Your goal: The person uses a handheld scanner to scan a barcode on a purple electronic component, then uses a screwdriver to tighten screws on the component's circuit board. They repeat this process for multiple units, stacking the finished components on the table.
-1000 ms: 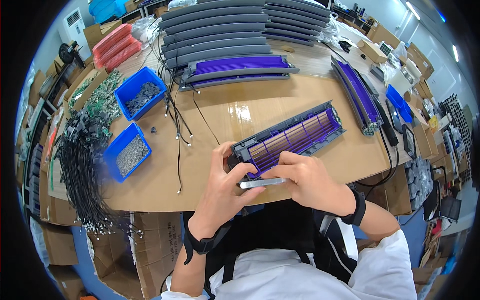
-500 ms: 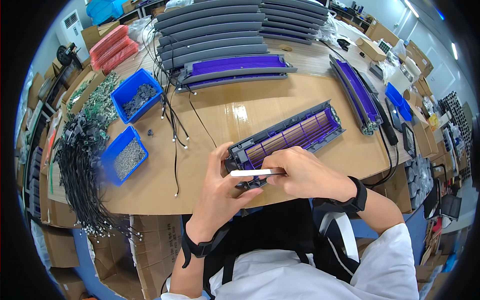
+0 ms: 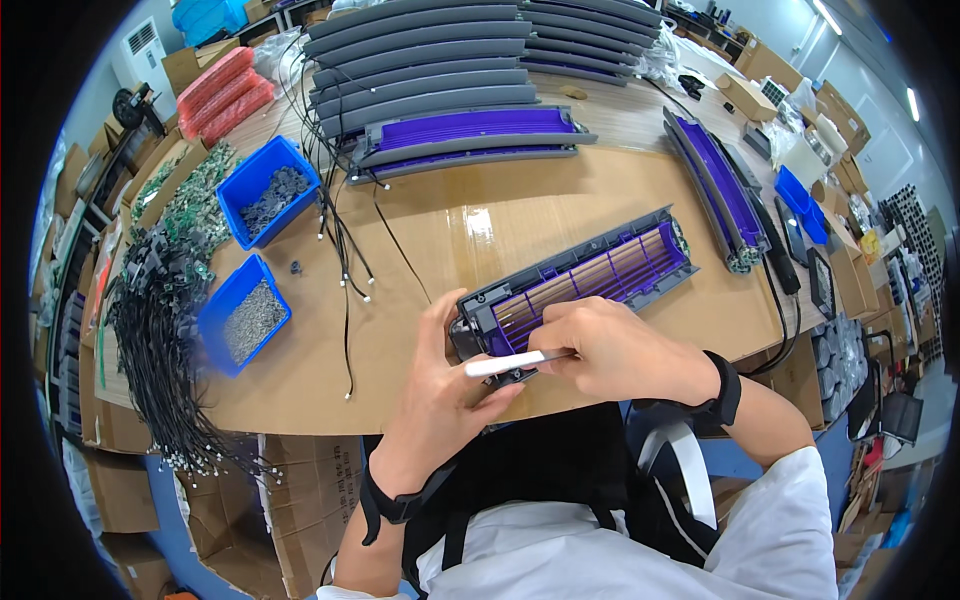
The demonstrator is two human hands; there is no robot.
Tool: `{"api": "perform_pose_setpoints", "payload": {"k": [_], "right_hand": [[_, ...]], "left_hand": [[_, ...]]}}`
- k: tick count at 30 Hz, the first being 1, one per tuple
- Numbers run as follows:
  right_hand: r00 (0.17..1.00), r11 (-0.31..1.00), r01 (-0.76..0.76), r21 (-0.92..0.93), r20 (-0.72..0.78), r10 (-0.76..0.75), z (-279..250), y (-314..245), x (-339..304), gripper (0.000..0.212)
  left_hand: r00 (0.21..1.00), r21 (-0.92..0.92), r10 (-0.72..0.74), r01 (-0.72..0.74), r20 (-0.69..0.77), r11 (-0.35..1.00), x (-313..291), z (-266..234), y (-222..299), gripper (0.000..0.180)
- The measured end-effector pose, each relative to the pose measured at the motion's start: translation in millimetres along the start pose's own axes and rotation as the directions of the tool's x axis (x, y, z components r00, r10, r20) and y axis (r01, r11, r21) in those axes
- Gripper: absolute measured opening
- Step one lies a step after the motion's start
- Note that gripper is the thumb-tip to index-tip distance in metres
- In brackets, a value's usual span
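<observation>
Near the front edge of the cardboard sheet (image 3: 540, 215), the left end of a slatted grey-and-purple housing (image 3: 575, 258) is gripped by the left hand (image 3: 440, 393), and a slim silvery tool (image 3: 507, 363) is pinched in the right hand (image 3: 605, 345). At the sheet's left side, 2 blue bins (image 3: 236, 222) are placed; grey panels (image 3: 420, 65) are lined up beyond it.

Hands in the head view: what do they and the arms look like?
The left hand and right hand are ungloved. The left black wristband has a loose strap end; a right black wristband circles the other wrist. The right sleeve is white and short.
</observation>
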State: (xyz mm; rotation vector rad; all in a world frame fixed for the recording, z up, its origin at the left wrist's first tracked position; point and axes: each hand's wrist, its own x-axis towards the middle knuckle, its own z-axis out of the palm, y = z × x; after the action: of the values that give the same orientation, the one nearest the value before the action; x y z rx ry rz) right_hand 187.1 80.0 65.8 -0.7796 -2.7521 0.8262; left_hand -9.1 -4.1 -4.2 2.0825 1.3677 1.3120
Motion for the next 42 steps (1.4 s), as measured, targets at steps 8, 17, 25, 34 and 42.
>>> {"api": "perform_pose_setpoints", "payload": {"k": [8,17,25,34,42], "right_hand": [[0.954,0.877,0.299,-0.375,0.092,-0.286,-4.4,0.2,-0.2,0.019],[0.931,0.809,0.350,-0.472,0.080,-0.356,2.6,0.6,-2.2,0.010],[0.999,0.993,0.044,-0.107,0.018,-0.042,-1.8,8.5,1.3,0.015],[0.925,0.829,-0.366,0.424,0.262,0.274,-8.8,5.5,16.1,0.023],[0.994,0.989,0.090,-0.121,0.077,-0.081,-5.1,-1.9,6.5,0.019]], "left_hand": [[0.999,0.040,-0.009,0.008,0.034,0.999,-0.3,-0.6,0.4,0.028],[0.996,0.059,-0.037,0.033,0.079,0.998,2.0,-4.9,3.9,0.026],[0.997,0.034,-0.069,0.067,0.045,0.997,-0.3,-2.8,1.9,0.032],[0.999,0.032,-0.040,0.039,0.023,0.999,-1.9,-1.9,-1.4,0.032],[0.997,-0.019,-0.059,0.060,0.054,0.998,1.3,-4.2,-1.4,0.025]]}}
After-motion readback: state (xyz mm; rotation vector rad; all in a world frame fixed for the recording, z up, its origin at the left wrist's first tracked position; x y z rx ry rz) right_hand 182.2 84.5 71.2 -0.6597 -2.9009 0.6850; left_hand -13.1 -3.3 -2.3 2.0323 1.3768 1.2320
